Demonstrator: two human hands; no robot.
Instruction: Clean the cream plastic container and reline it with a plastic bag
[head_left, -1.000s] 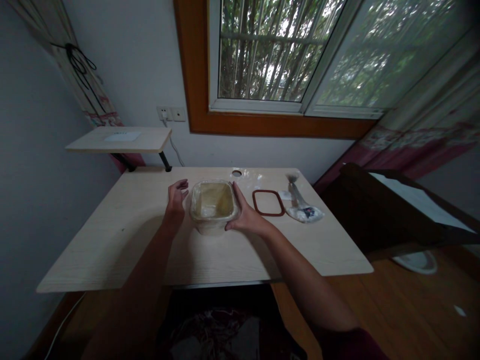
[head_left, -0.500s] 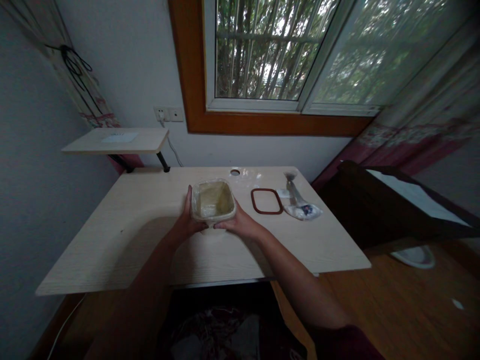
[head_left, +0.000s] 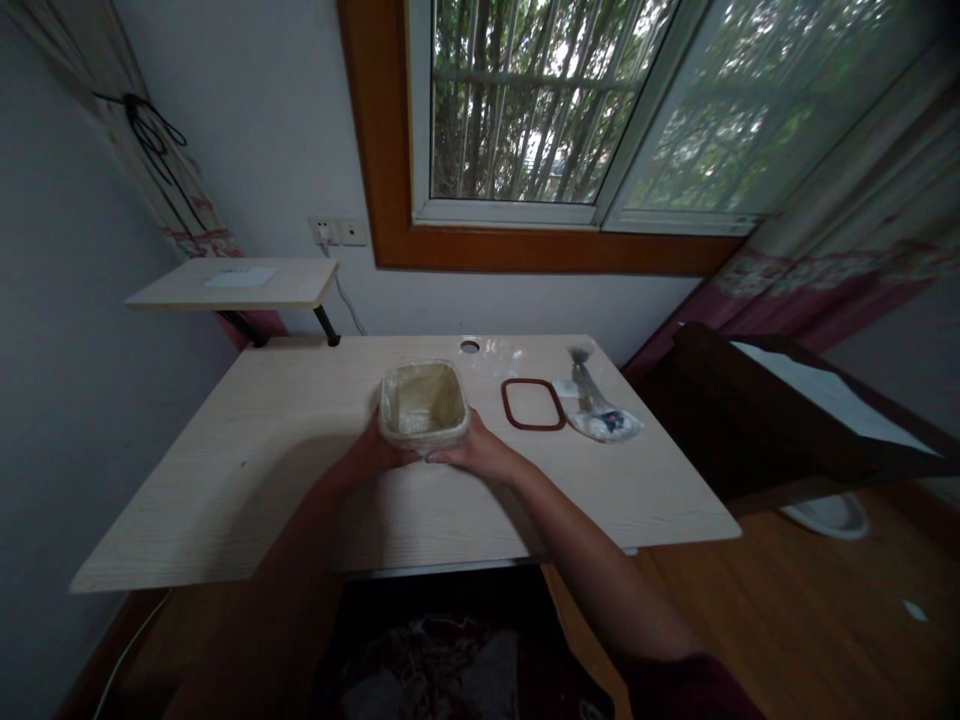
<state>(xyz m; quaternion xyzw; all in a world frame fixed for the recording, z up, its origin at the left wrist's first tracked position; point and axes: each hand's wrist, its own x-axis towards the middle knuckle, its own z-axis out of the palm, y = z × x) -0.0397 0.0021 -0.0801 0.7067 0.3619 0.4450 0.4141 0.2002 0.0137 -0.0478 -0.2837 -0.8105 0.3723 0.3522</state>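
Between my two hands is a small square bin (head_left: 424, 438), pale and lined with a clear plastic bag folded over its rim. Its open top faces me, and the inside looks bare. My left hand (head_left: 377, 448) is wrapped round the left side, with its thumb near the front. On the other side my right hand (head_left: 474, 450) grips the right wall, thumb low at the front. To the right lies a brown rounded-square ring (head_left: 534, 404), flat on the table. Beside it rests a tied clear plastic bag (head_left: 606, 422) with whitish contents.
The pale wooden table (head_left: 225, 480) has a round cable hole (head_left: 470, 347) at the back. A raised shelf (head_left: 247, 282) with a paper on it stands at the back left. A dark piece of furniture (head_left: 787, 410) is right of the table, with a window above.
My left hand has slid lower along the bin's side, so its raised fingers no longer show. The bin has shifted very slightly left. The ring and bag stay put.
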